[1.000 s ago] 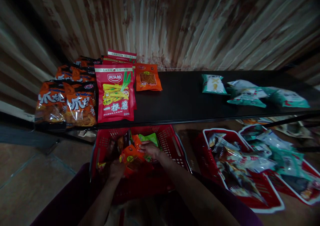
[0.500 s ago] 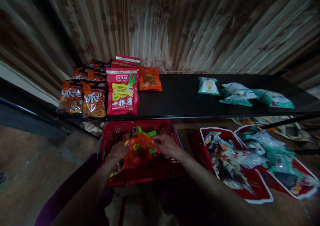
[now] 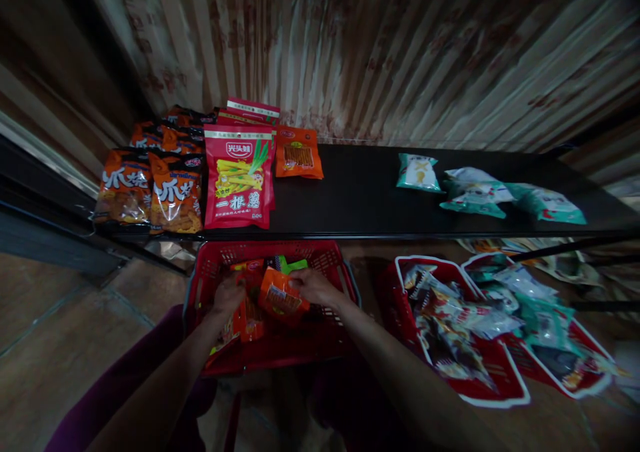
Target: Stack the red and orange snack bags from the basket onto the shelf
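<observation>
Within the red basket point(image 3: 305, 347) below the black shelf point(image 3: 357, 199), the right hand point(image 3: 316, 287) grasped an orange packet point(image 3: 283, 297) by its upper right side. The left hand point(image 3: 230, 295) was against a second orange packet point(image 3: 251, 320), but whether it gripped that one could not be told in the dimness.

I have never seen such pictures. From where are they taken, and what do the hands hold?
No machine: a person works bare-handed, seen by a camera worn on the head, looking forward and down. The right hand pinches an orange packet in a red basket; the left hand is at other orange packets, its grip unclear. On the black shelf, from left to right, are black-and-orange bags, red bags, a similar orange packet and teal bags. More filled baskets stand lower right.
</observation>
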Action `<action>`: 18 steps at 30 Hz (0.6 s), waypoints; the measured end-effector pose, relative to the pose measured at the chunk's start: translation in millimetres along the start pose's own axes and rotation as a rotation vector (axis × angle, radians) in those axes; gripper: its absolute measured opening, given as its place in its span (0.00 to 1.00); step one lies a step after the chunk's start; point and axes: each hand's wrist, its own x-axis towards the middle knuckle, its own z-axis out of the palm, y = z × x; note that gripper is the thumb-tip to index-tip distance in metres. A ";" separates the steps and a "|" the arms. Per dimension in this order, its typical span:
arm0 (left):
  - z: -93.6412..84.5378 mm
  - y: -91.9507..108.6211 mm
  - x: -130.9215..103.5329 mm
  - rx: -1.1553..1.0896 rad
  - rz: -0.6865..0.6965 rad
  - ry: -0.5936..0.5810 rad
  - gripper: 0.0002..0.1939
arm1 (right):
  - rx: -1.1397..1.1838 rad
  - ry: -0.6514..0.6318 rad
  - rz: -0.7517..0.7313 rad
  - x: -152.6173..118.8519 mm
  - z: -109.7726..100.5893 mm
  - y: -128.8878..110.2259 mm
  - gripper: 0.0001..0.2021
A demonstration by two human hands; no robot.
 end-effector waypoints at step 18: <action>-2.4 38.3 -77.9 -0.810 -0.023 -0.385 0.24 | 0.553 -0.024 0.039 -9.4 -12.1 10.7 0.18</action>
